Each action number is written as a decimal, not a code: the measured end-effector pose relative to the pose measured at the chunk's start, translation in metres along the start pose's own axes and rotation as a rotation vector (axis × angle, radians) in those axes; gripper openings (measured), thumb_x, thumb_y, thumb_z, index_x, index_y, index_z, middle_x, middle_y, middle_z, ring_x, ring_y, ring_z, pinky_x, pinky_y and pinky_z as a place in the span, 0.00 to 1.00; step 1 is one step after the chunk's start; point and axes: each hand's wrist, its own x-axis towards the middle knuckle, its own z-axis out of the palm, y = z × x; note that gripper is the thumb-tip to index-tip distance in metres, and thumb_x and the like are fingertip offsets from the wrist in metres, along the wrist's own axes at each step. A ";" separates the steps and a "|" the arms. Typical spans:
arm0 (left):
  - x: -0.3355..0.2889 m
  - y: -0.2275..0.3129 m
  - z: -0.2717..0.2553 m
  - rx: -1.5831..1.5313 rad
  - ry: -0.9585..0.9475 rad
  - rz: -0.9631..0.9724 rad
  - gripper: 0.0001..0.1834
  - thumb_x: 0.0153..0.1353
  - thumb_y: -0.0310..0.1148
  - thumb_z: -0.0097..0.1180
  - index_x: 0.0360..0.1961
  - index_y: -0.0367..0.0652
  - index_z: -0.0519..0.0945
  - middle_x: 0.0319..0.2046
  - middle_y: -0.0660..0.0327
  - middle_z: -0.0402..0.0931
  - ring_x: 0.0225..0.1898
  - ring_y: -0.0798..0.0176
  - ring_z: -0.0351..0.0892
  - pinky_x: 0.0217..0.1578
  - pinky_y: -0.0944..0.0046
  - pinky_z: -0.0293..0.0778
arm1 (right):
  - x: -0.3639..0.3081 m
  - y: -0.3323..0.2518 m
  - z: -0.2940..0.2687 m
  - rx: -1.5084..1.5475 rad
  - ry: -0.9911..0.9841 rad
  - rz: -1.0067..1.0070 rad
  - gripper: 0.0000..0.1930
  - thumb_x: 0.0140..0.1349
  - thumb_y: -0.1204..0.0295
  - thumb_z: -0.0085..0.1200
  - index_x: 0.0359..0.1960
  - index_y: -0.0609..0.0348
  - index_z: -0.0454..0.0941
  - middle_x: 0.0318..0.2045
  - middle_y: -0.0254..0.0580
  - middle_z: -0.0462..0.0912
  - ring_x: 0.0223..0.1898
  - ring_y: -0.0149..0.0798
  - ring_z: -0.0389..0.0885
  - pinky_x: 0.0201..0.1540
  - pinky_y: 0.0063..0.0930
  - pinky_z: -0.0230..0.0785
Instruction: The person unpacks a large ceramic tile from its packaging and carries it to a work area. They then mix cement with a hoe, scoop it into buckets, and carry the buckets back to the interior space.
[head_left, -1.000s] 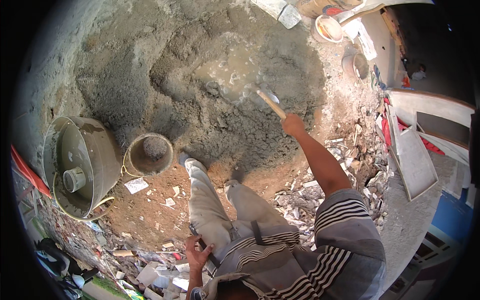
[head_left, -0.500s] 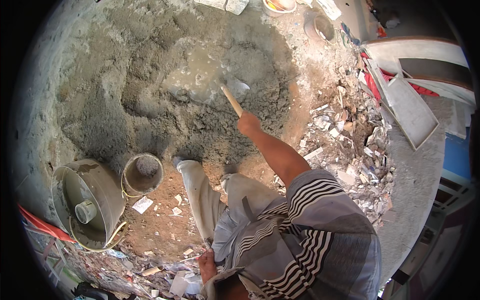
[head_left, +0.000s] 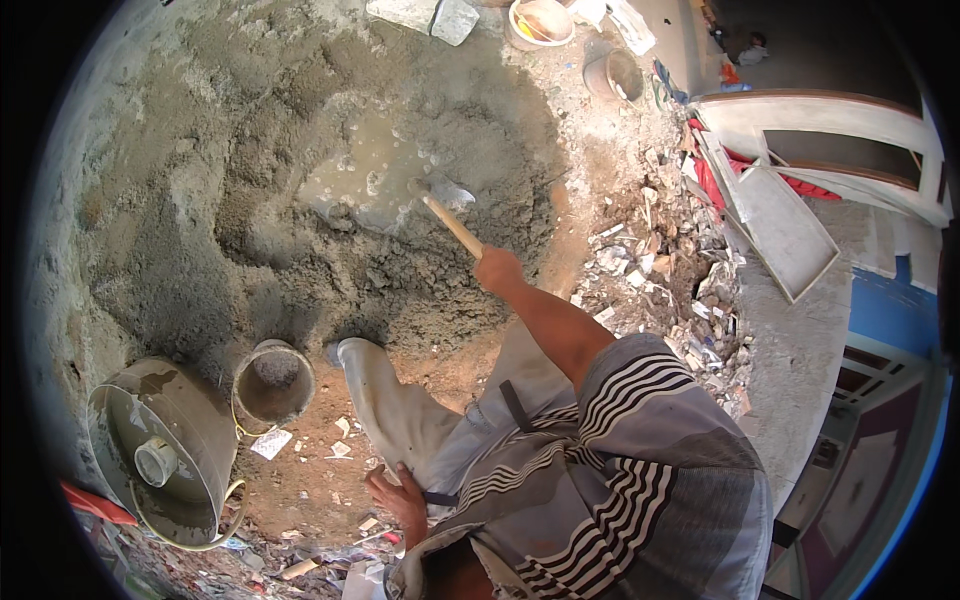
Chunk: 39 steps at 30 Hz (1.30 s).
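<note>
My right hand (head_left: 497, 270) is wrapped round the wooden handle of a hoe (head_left: 455, 226). Its shiny metal blade lies partly sunk at the edge of a pool of grey water (head_left: 365, 165), in a broad heap of wet mortar (head_left: 430, 290). Low beside my left trouser leg (head_left: 390, 405), my left hand (head_left: 400, 498) has its fingers apart and holds nothing that I can see. It is by the thigh; whether it touches the cloth I cannot tell.
At the left stand a large water drum (head_left: 190, 440) with a small white pot (head_left: 156, 461) in it, and a bucket (head_left: 273, 385). Broken rubble (head_left: 700, 290) lines the right side, near a tilted grey tray (head_left: 790, 235). Another bucket (head_left: 612, 78) and a white tub (head_left: 541, 22) stand at the back.
My left hand has risen along my leg, and its fingers have spread. My right leg is more bent. The hoe's handle leans more to the left, with its blade still in the mortar.
</note>
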 end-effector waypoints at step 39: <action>0.106 0.310 0.295 -1.090 -0.413 -0.542 0.35 0.51 0.63 0.52 0.40 0.38 0.76 0.19 0.56 0.74 0.18 0.61 0.76 0.18 0.61 0.72 | 0.191 0.045 0.098 0.427 -0.868 0.062 0.16 0.54 0.71 0.55 0.40 0.68 0.68 0.31 0.48 0.73 0.28 0.43 0.74 0.31 0.39 0.69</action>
